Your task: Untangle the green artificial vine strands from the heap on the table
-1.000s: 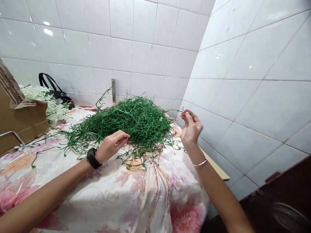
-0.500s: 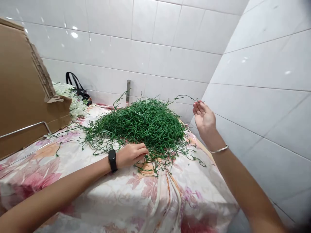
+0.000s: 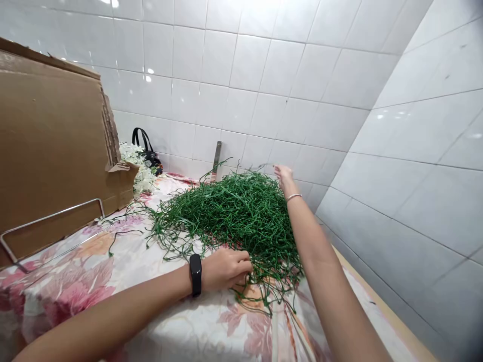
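A large tangled heap of thin green stems (image 3: 241, 206) lies on the flowered cloth (image 3: 162, 322). My left hand (image 3: 230, 269), with a black band at the wrist, rests at the heap's front edge with its fingers curled together; what they hold, if anything, is hidden. My right hand (image 3: 283, 176) is raised at the back right of the heap, its fingers pinched on the end of a thin green stem (image 3: 260, 166) that reaches left over the top of the pile.
A large cardboard box (image 3: 56, 136) stands at the left, with a bent metal rod (image 3: 53, 215) before it. White flowers (image 3: 141, 168), a black bag (image 3: 153, 160) and a metal strip (image 3: 217, 158) are at the back, by the tiled walls.
The view has shifted, so the scene sits lower and further right. My right hand has moved left to the heap, its fingers now closed. My left hand stays at the front edge.
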A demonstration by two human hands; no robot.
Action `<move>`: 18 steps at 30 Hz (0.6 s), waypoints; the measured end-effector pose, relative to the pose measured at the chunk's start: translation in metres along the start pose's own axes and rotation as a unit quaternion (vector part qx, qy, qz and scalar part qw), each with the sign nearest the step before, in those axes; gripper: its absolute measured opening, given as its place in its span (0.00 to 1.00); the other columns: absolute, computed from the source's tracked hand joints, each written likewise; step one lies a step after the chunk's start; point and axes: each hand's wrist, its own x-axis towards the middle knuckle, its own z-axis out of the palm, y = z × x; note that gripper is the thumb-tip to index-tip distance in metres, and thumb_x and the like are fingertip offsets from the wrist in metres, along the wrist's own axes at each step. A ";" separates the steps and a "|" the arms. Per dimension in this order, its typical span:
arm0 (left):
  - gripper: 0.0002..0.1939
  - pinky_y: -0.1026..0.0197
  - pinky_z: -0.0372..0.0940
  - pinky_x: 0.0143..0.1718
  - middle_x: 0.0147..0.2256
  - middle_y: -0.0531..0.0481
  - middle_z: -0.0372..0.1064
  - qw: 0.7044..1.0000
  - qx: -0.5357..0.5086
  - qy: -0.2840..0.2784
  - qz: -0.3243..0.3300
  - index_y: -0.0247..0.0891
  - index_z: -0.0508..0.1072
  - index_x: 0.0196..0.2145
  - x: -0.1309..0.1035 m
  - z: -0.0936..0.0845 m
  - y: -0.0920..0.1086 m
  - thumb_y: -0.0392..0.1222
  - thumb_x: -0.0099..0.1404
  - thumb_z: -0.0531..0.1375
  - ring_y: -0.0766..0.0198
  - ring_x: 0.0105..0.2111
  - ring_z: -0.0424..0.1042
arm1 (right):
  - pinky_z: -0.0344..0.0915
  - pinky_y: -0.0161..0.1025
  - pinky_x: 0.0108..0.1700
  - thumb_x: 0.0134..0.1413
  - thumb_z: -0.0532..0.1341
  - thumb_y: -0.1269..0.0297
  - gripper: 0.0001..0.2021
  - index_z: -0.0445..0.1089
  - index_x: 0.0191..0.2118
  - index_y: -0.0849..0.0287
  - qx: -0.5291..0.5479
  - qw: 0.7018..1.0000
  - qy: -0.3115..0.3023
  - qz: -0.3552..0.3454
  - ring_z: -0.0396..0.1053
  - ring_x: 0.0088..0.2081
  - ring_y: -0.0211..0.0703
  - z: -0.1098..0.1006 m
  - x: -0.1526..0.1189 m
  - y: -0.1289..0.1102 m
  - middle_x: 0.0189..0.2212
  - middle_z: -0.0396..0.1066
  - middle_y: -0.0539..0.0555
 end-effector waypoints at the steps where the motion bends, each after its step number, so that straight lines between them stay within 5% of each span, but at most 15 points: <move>1: 0.06 0.65 0.59 0.29 0.37 0.50 0.64 1.000 0.001 -0.004 0.004 0.38 0.62 0.39 0.000 0.000 0.001 0.37 0.66 0.46 0.67 0.31 0.66 | 0.65 0.45 0.44 0.56 0.55 0.61 0.16 0.62 0.48 0.63 -0.037 0.999 -0.022 0.007 0.65 0.43 0.42 -0.001 0.001 0.005 0.45 0.64 0.57; 8: 0.04 0.63 0.58 0.29 0.36 0.51 0.64 0.999 0.024 -0.010 0.031 0.38 0.62 0.35 0.001 -0.001 0.006 0.35 0.65 0.48 0.66 0.32 0.65 | 0.65 0.46 0.44 0.56 0.55 0.61 0.16 0.62 0.48 0.63 -0.235 0.964 -0.126 0.008 0.65 0.44 0.42 -0.027 0.003 0.014 0.46 0.63 0.57; 18: 0.04 0.62 0.56 0.26 0.33 0.49 0.63 0.998 0.002 -0.009 0.061 0.37 0.61 0.32 -0.003 -0.001 0.018 0.35 0.65 0.48 0.66 0.28 0.62 | 0.64 0.47 0.45 0.56 0.55 0.61 0.17 0.61 0.49 0.62 -0.383 0.889 -0.251 0.009 0.64 0.46 0.44 -0.045 0.005 0.008 0.47 0.62 0.57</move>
